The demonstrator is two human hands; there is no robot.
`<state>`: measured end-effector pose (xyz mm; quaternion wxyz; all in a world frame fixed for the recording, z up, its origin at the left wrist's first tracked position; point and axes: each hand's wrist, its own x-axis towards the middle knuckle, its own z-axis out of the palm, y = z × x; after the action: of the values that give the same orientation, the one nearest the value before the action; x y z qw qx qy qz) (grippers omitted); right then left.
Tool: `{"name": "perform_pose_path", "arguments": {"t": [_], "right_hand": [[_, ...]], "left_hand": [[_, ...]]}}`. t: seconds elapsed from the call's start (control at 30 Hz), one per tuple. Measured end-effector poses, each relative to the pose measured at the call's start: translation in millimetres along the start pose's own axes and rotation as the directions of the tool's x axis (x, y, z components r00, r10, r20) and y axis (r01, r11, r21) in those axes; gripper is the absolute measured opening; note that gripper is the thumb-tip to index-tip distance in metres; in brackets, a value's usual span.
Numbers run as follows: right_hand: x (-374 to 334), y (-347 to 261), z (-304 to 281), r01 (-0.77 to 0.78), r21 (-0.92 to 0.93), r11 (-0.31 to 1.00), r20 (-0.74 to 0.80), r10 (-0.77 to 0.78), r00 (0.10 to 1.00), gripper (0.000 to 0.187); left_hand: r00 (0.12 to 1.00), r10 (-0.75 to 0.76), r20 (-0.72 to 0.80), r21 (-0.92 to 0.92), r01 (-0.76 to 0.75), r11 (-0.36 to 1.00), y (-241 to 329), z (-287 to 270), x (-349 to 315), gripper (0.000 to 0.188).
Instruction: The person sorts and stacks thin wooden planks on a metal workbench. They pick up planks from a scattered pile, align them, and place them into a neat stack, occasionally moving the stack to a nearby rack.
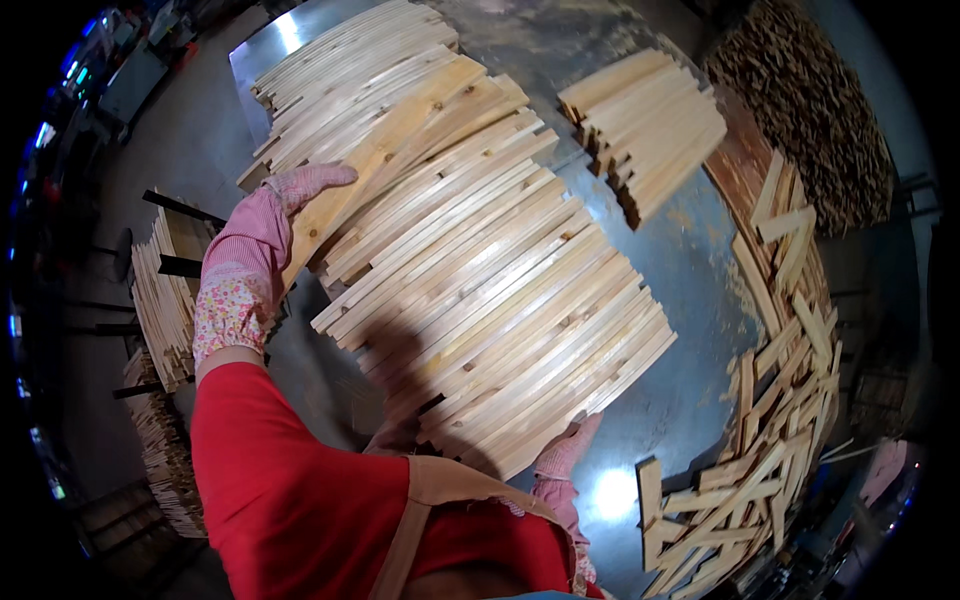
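Note:
Rows of pale wooden strips point(500, 280) lie side by side across the metal table. My left hand point(305, 187), in a pink glove, is at the left edge of a wider wooden board point(400, 130). Its fingers reach over the board's top face, and the rest of the grip is hidden. That board lies aslant over the strips, its near end jutting past them. Low in the view, my right hand point(568, 450), also gloved in pink, rests with outstretched fingers along the near right ends of the strips. Part of it is hidden by my apron.
A separate stack of strips point(650, 130) sits at the far right of the metal table point(640, 400). Loose offcuts point(740, 500) pile along the right edge. A large bundle of sticks point(800, 110) stands beyond. More strips point(165, 290) sit on a black-armed rack at left.

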<state>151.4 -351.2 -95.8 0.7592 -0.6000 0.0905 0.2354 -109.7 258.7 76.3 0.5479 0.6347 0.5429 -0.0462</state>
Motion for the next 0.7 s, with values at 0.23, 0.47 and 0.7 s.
{"name": "perform_pose_path", "arguments": {"t": [0.23, 0.47, 0.7], "right_hand": [[26, 4, 125, 0.046, -0.024, 0.999, 0.110, -0.043, 0.993, 0.077], [17, 11, 273, 0.070, -0.295, 0.953, -0.048, -0.088, 0.995, 0.079], [44, 54, 246, 0.108, -0.441, 0.891, -0.034, -0.137, 0.990, 0.073]], "left_hand": [[0.965, 0.260, 0.042, 0.252, -0.262, 0.932, 20, -53, 58, 0.108], [0.913, 0.317, -0.257, 0.859, 0.066, 0.507, 66, -48, 68, 0.115], [0.909, 0.336, -0.247, 0.825, 0.015, 0.565, 57, -70, 95, 0.116]]}}
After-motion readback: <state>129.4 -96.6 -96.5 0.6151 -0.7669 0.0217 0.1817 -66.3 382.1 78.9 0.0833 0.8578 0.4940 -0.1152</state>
